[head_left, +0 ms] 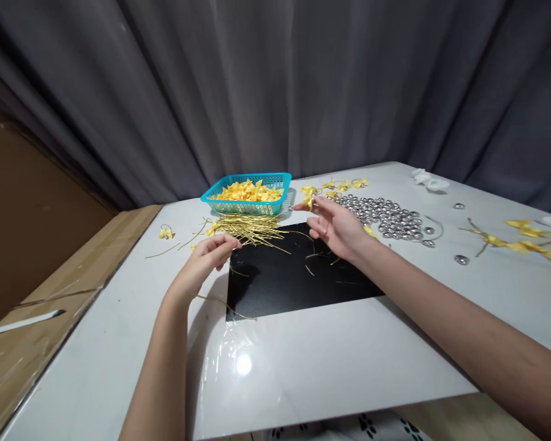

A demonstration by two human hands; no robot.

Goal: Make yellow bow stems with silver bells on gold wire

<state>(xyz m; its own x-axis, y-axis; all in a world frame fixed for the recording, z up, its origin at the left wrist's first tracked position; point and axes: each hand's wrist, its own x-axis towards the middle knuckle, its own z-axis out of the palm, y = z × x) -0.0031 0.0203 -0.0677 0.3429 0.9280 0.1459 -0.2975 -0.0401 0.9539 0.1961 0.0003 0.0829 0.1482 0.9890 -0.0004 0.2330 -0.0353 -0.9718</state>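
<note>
My left hand (pixel 213 254) is pinched over the left edge of the black mat (pixel 275 288), just in front of a pile of gold twist ties (pixel 252 228). Anything between its fingertips is too small to make out. Farther right, my right hand (pixel 333 223) holds a yellow ribbon bow (pixel 309 196) at its fingertips, index finger stretched to the left. Several loose gold ties lie on the mat beneath my hands. Silver teardrop-shaped beads (pixel 390 217) are heaped just beyond my right wrist.
A turquoise basket (pixel 206 199) of yellow bows stands at the back. More bows with looped ties (pixel 360 182) lie behind the beads, and one bow (pixel 166 233) at left. Yellow ribbon pieces (pixel 526 245) and a crumpled white tissue (pixel 429 180) are at right. Cardboard (pixel 82 275) borders the table's left.
</note>
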